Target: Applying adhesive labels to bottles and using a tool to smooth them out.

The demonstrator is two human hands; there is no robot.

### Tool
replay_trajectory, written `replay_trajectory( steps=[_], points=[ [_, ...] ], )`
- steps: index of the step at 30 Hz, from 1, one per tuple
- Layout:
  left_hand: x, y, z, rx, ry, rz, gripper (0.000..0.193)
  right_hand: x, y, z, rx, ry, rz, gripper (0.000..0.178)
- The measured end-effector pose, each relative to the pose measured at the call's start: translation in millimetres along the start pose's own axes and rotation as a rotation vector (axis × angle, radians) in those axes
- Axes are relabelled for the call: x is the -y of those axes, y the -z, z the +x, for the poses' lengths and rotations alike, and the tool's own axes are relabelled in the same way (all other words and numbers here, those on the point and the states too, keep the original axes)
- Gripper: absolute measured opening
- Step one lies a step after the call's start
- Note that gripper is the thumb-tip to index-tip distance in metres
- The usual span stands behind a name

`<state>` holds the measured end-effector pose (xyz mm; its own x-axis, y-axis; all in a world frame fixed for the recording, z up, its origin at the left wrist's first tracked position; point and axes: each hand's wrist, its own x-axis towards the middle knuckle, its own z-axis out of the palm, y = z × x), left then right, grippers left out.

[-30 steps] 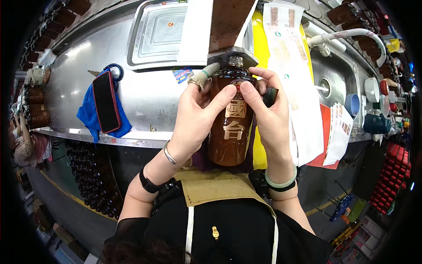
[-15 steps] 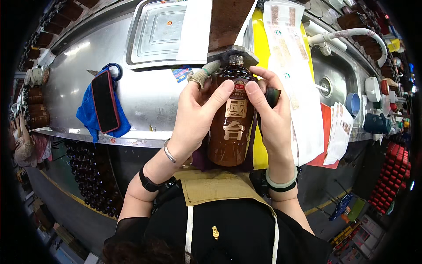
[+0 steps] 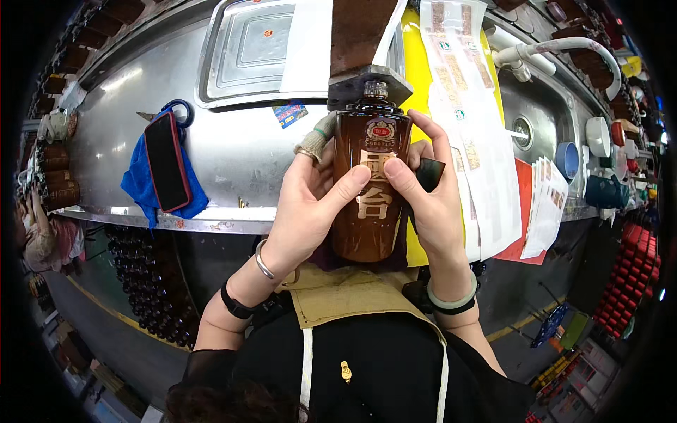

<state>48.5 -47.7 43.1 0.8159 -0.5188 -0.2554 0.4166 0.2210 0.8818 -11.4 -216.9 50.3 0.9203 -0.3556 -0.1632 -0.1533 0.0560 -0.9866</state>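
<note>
A brown glass bottle [image 3: 369,236] with gold characters and a small red emblem leans, neck away from me, against a brown block on a metal plate. My left hand [image 3: 308,195] is closed around its left side, thumb pressed on the front over the gold lettering; a knitted cover [image 3: 314,141] wraps one of its fingertips. From the right side my right hand [image 3: 435,201] grips the bottle too, its thumb meeting the left one. A dark flat piece [image 3: 429,173] sticks out between the right fingers; its kind cannot be made out. Fingers behind the bottle are hidden.
A steel tray [image 3: 243,74] with white paper lies at the back. On the left, a phone [image 3: 168,162] rests on a blue cloth [image 3: 137,176] beside scissors [image 3: 181,113]. White label sheets [image 3: 486,190] cover a yellow sheet on the right, near a sink [image 3: 539,113] with a white faucet pipe [image 3: 564,46].
Both thumbs have slid down the bottle's front, from near the emblem to the gold lettering. The bottle has shifted slightly away and left.
</note>
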Motion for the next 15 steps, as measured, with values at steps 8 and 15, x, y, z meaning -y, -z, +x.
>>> replay_trajectory(
  steps=[8, 15],
  points=[
    [2.3, 0.3, 0.3, 0.003, -0.009, -0.011, 0.076, -1.4, -0.4, -2.4, -0.016, 0.016, 0.020, 0.071],
    [1.8, 0.1, 0.2, -0.002, -0.009, -0.008, 0.076, -0.5, 2.8, -1.4, 0.003, 0.016, 0.015, 0.071]
  ],
)
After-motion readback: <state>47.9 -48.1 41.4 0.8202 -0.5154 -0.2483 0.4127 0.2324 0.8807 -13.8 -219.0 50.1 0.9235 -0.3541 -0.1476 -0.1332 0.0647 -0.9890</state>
